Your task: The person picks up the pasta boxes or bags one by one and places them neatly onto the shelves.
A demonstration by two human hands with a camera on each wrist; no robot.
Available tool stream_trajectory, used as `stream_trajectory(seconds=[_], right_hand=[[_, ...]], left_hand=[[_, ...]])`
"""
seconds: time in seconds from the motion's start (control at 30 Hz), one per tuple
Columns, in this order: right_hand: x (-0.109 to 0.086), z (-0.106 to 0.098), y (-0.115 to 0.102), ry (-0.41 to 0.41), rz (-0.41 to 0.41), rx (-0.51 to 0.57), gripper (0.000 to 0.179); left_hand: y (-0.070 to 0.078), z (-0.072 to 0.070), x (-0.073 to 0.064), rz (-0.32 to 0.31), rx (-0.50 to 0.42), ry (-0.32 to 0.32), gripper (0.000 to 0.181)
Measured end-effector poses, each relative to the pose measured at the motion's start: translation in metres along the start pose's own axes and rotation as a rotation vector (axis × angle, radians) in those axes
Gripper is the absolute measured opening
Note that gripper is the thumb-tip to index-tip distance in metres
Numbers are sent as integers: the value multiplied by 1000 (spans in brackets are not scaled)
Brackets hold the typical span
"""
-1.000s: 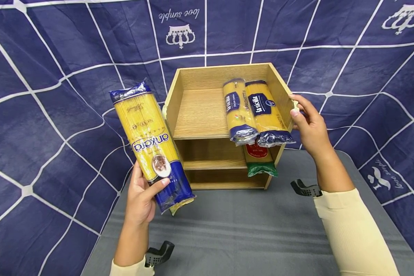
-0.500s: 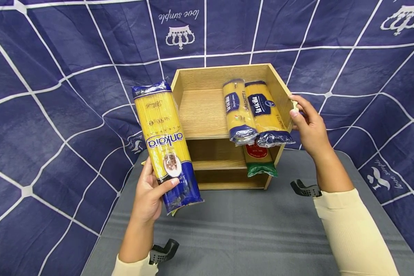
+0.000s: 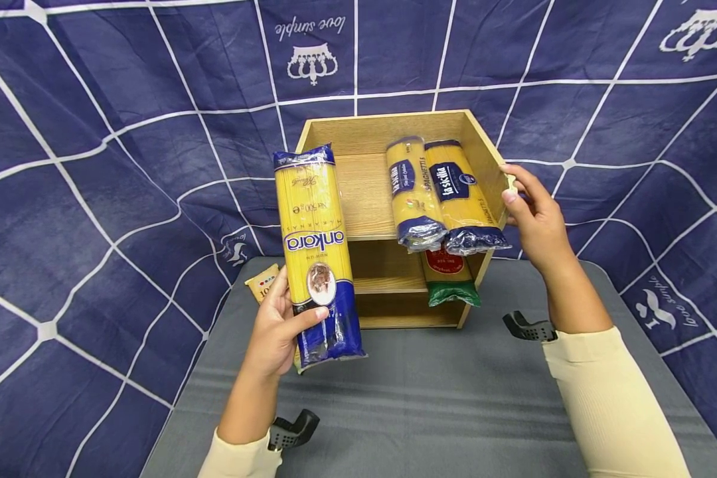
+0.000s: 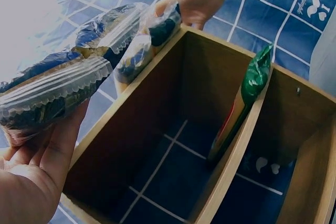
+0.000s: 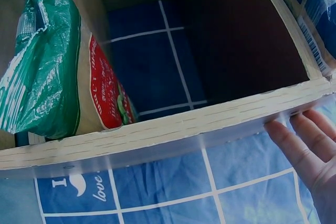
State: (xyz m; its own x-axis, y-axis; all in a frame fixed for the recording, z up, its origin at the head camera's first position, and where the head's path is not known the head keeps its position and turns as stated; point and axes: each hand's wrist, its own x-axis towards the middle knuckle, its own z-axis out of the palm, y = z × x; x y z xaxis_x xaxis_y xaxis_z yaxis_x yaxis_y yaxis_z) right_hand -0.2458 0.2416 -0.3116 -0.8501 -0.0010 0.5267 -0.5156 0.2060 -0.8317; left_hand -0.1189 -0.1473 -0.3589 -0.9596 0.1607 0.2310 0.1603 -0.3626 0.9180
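Note:
My left hand point(image 3: 275, 335) grips a yellow and blue ankara spaghetti pack point(image 3: 317, 226) near its lower end, thumb across the front. The pack hangs in front of the left part of a wooden shelf unit point(image 3: 364, 176), hiding some of it. In the left wrist view, the pack point(image 4: 58, 93) lies over the fingers, apart from the shelf. My right hand point(image 3: 538, 226) holds the shelf's right side panel, thumb at its front edge; the right wrist view shows fingers point(image 5: 302, 142) against the outer face. Two la sicilia spaghetti packs point(image 3: 415, 192) lie on the top level, at the right.
On the middle level, at the right, a green-ended pasta pack point(image 3: 453, 292) sticks out over the edge. A small yellowish packet point(image 3: 261, 282) sits on the grey table point(image 3: 406, 398) behind my left hand, partly hidden. Blue checked cloth point(image 3: 394, 53) surrounds the table.
My left hand has carried the ankara spaghetti pack to the right, in front of the shelf, and turned it more upright. The yellowish packet behind has come into view. My right hand stays put.

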Motion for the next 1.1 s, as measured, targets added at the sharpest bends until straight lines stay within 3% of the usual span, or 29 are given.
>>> stream_trajectory(seconds=[0.2, 0.5, 0.93, 1.1], right_hand=[[0, 0, 0, 4, -4, 2, 44], [-1, 0, 0, 3, -1, -7, 44], [-2, -1, -2, 1, 19, -38, 45], [-2, -1, -1, 5, 10, -37, 45]], left_hand=[[-1, 6, 4, -24, -26, -36, 86], [-1, 15, 11, -118, -62, -33, 84], [1, 23, 24, -173, -113, -69, 71], [3, 28, 31, -193, -126, -50, 63]])
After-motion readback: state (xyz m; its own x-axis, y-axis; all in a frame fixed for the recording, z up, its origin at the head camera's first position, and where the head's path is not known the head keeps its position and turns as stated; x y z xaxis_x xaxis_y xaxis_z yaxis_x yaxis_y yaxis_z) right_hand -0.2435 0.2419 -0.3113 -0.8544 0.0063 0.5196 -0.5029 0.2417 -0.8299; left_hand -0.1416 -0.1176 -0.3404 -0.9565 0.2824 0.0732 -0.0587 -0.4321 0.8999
